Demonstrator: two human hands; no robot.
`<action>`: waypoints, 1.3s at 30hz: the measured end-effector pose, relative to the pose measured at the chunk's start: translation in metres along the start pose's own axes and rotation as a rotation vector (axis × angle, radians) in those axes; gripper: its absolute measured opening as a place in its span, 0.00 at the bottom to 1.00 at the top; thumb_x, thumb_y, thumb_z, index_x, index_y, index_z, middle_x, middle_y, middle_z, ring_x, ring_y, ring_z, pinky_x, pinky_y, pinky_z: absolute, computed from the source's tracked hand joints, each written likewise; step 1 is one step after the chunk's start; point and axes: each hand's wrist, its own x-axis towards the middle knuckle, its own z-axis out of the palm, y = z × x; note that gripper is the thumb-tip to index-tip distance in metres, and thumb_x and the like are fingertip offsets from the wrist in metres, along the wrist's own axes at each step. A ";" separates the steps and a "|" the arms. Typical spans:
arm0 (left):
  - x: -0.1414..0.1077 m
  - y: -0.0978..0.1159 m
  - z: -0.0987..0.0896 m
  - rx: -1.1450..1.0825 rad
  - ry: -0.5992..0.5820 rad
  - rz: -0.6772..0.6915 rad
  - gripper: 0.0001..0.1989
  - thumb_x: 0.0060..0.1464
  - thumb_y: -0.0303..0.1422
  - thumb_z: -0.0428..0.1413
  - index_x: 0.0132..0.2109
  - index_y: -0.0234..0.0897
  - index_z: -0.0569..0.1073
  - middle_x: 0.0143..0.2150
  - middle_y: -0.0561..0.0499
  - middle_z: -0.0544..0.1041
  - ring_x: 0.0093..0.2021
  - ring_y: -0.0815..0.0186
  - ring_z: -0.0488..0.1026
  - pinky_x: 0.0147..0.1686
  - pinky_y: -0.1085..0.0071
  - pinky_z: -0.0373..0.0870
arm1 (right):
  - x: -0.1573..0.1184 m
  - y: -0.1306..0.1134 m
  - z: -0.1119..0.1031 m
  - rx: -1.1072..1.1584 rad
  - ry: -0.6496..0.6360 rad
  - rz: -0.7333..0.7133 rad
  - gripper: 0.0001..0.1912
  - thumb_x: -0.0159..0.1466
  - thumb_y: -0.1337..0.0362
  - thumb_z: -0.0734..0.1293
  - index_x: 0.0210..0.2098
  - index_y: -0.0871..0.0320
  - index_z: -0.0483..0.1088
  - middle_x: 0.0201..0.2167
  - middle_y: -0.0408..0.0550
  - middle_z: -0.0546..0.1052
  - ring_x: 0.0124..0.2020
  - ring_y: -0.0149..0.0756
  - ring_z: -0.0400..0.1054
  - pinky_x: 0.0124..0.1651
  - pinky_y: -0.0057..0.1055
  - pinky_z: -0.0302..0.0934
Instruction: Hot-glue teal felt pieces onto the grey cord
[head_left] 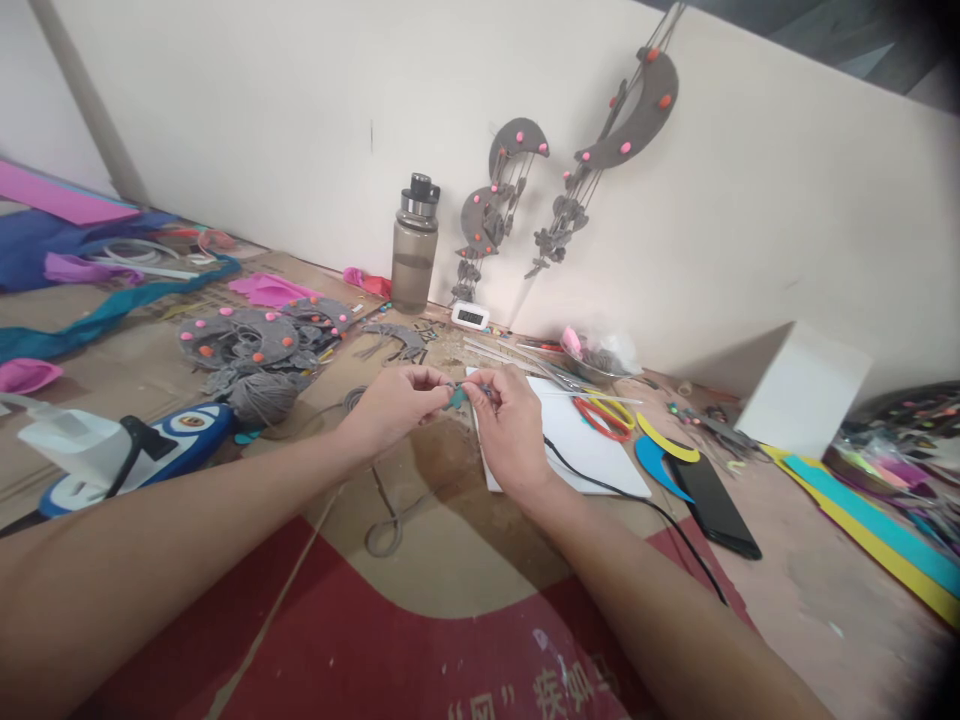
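Note:
Near the middle of the view, a small teal piece [457,397] is pinched between both hands. My left hand [401,405] grips its left side with thumb and forefinger. On the other side, my right hand [508,420] closes on it over the edge of a white sheet [592,450]. Grey cord [384,537] lies in a loop on the cardboard below my left hand. A ball of grey yarn [264,398] sits to the left, beside grey crescent shapes [240,338] with pink and orange dots.
A bottle [414,250] and small clock [470,317] stand by the wall, where grey crescent ornaments [652,110] hang. Red-handled scissors [602,418] and a black phone [716,500] lie right. A power strip [202,435] is left; a black cable [637,495] runs beside my right arm.

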 end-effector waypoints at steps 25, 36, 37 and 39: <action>0.000 0.011 -0.002 0.301 0.018 0.051 0.06 0.43 0.33 0.55 0.28 0.34 0.72 0.20 0.56 0.68 0.19 0.75 0.59 0.20 0.77 0.56 | 0.001 -0.001 -0.007 -0.171 -0.145 -0.106 0.07 0.66 0.65 0.56 0.34 0.57 0.64 0.35 0.48 0.67 0.38 0.36 0.61 0.41 0.32 0.56; -0.001 0.014 0.000 0.358 0.050 0.063 0.05 0.41 0.32 0.56 0.26 0.35 0.72 0.21 0.56 0.71 0.21 0.73 0.62 0.22 0.77 0.58 | 0.002 -0.001 -0.007 -0.121 -0.154 -0.099 0.07 0.65 0.65 0.56 0.32 0.56 0.63 0.33 0.47 0.66 0.37 0.36 0.61 0.40 0.33 0.55; -0.001 0.015 0.000 0.368 0.054 0.068 0.05 0.41 0.32 0.56 0.26 0.35 0.72 0.22 0.55 0.71 0.21 0.73 0.63 0.23 0.77 0.58 | 0.002 -0.001 -0.007 -0.120 -0.154 -0.103 0.07 0.65 0.65 0.56 0.32 0.56 0.63 0.33 0.47 0.66 0.37 0.36 0.61 0.40 0.33 0.55; -0.002 0.016 0.001 0.381 0.056 0.076 0.04 0.41 0.32 0.56 0.26 0.35 0.72 0.23 0.55 0.73 0.23 0.72 0.65 0.25 0.76 0.60 | 0.002 0.000 -0.007 -0.122 -0.155 -0.109 0.06 0.65 0.65 0.56 0.32 0.56 0.62 0.33 0.47 0.66 0.37 0.36 0.60 0.40 0.32 0.55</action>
